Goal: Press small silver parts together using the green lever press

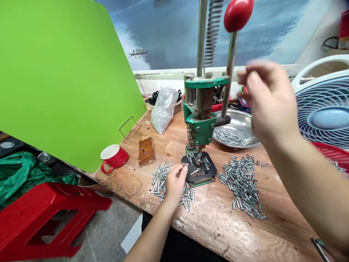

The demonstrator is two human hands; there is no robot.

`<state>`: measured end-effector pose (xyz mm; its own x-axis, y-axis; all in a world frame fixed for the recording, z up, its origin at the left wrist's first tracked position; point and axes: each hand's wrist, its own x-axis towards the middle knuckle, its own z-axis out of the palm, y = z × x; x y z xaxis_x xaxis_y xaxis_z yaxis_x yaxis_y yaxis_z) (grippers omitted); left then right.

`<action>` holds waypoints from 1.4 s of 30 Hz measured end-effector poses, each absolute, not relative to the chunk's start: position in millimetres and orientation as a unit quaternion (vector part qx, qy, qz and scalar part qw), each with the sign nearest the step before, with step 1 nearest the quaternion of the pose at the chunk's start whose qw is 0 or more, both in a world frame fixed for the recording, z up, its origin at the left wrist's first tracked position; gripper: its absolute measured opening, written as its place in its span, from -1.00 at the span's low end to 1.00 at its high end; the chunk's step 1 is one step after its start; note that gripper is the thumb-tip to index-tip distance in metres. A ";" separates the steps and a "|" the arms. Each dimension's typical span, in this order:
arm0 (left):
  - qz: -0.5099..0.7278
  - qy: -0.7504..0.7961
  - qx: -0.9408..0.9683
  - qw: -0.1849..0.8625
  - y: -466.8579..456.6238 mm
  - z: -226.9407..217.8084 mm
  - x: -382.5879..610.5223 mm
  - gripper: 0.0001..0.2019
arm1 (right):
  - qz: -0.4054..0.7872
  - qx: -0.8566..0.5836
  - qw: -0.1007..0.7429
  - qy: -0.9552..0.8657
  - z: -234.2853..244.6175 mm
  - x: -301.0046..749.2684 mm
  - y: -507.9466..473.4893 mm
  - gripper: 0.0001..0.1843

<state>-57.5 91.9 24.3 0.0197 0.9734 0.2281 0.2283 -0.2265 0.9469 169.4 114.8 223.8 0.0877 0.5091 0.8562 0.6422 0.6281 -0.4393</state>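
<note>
A green hand press (203, 127) stands on the wooden table, its lever topped by a red knob (238, 14). My left hand (176, 182) is at the left edge of the black base plate (209, 177), thumb and finger closed on a small metal part (184, 164), mostly hidden. Several metal pins with ring ends lie on that plate, around the press tool. Beside and under my left hand spreads a pile of ring-ended pins (160, 174). My right hand (268, 98) is raised right of the lever, apart from it; motion blurs its curled fingers.
Right of the press lie a pile of metal sleeves (242, 185) and a steel bowl (245, 123) with pins. A blue fan (327, 112) stands at far right. To the left are a red mug (114, 157), a wooden block (146, 154) and a plastic bag (163, 112).
</note>
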 end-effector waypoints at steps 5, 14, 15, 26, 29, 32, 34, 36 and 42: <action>0.502 0.479 0.646 0.318 82.8 17.4 -51.3 -0.84 | 0.042 -0.524 0.269 -0.807 75.1 167.9 39.4 -0.86; 0.504 0.450 0.673 0.301 79.1 23.2 -45.5 -0.83 | -0.016 -0.601 0.091 -0.794 2.8 136.2 20.3 -0.89; 0.507 0.453 0.668 0.304 79.9 24.6 -46.3 -0.83 | -0.001 -0.597 0.103 -0.796 4.1 136.8 21.6 -0.89; 0.496 0.453 0.602 0.433 88.8 34.8 -41.3 -0.78 | 0.153 -0.565 0.367 -0.723 37.8 136.8 89.9 -0.75; 0.486 0.451 0.599 0.448 91.4 32.7 -39.5 -0.76 | 0.147 -0.560 0.363 -0.730 33.1 133.6 101.7 -0.77; 0.496 0.456 0.584 0.453 95.2 28.0 -37.7 -0.76 | 0.124 -0.572 0.369 -0.722 33.0 137.0 101.7 -0.77; 0.510 0.462 0.567 0.453 96.8 23.7 -37.1 -0.76 | 0.116 -0.580 0.369 -0.717 34.9 141.2 90.5 -0.76; 0.524 0.471 0.556 0.442 97.0 18.7 -37.6 -0.76 | 0.124 -0.580 0.358 -0.721 35.4 142.8 69.1 -0.76; 0.538 0.484 0.581 0.373 94.1 5.9 -40.5 -0.78 | 0.183 -0.452 0.224 -0.844 17.7 111.4 -18.2 -0.76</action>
